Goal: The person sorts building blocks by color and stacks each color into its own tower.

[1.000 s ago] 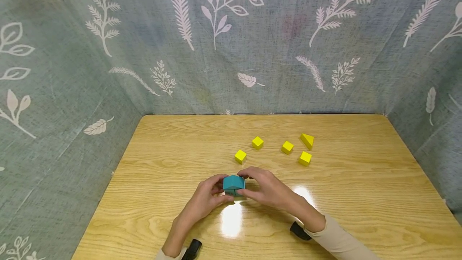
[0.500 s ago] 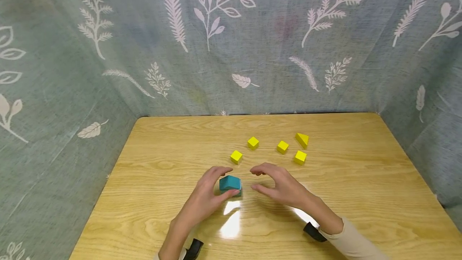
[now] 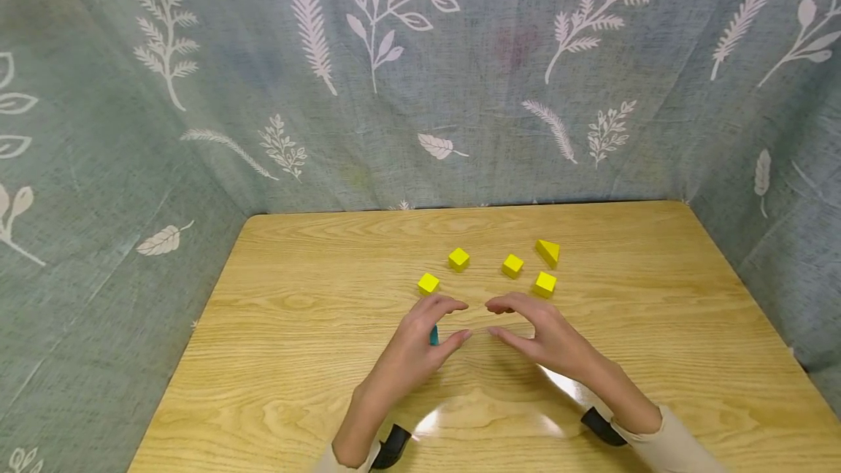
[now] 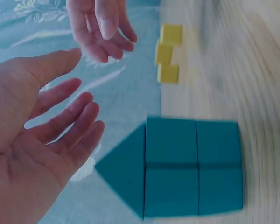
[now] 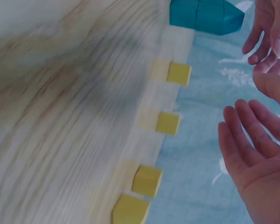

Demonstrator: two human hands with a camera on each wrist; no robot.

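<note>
A small house-shaped stack shows in the left wrist view: teal cubes in two layers, two wide, topped by a teal triangular block. My left hand hovers over the stack in the head view and hides all but a teal sliver. Its fingers are relaxed and hold nothing; in the left wrist view they are apart from the blocks. Facing it on the right, my right hand is raised with thumb and fingers spread, likewise holding nothing. Teal blocks also appear at the top of the right wrist view.
Several yellow cubes and a yellow triangular block lie behind the hands on the wooden table. One yellow cube is just beyond the left fingers. A patterned curtain encloses the table's back and sides.
Both hands have let go of the teal stack. The right hand drew away to the right; the left rose and shifted right, now covering the stack in the head view.
</note>
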